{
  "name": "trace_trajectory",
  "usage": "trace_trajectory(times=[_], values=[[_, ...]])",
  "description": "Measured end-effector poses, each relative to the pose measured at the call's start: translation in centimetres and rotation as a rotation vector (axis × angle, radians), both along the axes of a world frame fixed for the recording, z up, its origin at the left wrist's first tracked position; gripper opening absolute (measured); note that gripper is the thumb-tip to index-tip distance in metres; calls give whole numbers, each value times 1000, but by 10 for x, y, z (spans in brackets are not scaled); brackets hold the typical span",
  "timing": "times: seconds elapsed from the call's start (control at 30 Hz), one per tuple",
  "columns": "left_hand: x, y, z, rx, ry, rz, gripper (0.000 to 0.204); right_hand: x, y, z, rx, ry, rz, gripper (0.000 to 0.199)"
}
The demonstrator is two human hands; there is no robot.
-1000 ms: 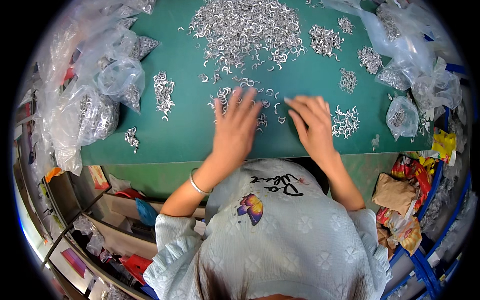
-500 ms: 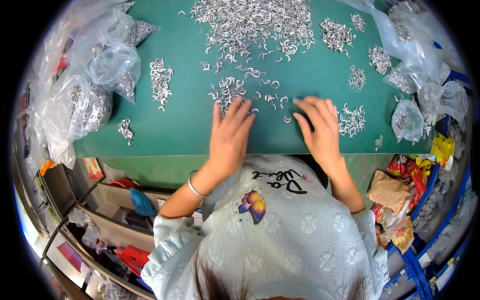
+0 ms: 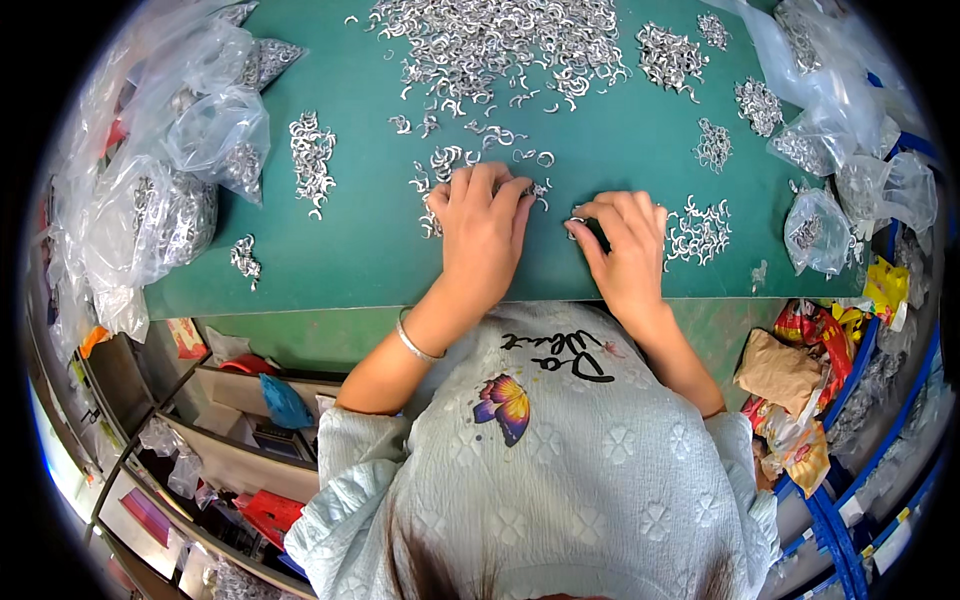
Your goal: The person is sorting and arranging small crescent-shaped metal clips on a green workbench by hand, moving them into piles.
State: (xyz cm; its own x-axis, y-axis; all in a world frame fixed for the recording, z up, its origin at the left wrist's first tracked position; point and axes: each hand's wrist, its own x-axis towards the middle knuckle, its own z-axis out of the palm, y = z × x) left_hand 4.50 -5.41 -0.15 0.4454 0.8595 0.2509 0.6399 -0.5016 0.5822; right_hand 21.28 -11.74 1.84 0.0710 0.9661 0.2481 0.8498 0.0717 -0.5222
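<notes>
Both hands down among metal hooks on the green table (image 3: 330, 250).

Our left hand (image 3: 483, 228) lies flat, fingers spread over loose hooks (image 3: 440, 165); our right hand (image 3: 628, 240) curls, apparently pinching one hook (image 3: 577, 221). Big pile (image 3: 490, 45) beyond.

Bare green mat (image 3: 340, 250) lies open left of the hands; metal clip piles (image 3: 480, 40) crowd ahead.

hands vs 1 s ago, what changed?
Both hands went from flat with spread fingers to curled. The left hand drew its fingers together over a small cluster of metal hooks; the right hand now pinches at one hook. Big hook pile, side clusters and plastic bags unchanged on the green table.
</notes>
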Motion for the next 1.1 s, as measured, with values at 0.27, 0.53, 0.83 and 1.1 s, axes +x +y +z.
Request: trace_trajectory(times=[0.27,0.53,0.83,1.1], values=[[-12,-15,22,-403,-343,50,18,6,-2,2,-30,39,44,14],[-11,-29,23,-395,-325,6,15,-11,25,3,75,60,133,20],[-23,-35,28,-745,-440,41,15,-4,28,-6,104,108,83,15],[-12,-31,28,-1509,-1162,184,25,-15,1,15,-20,355,214,17]])
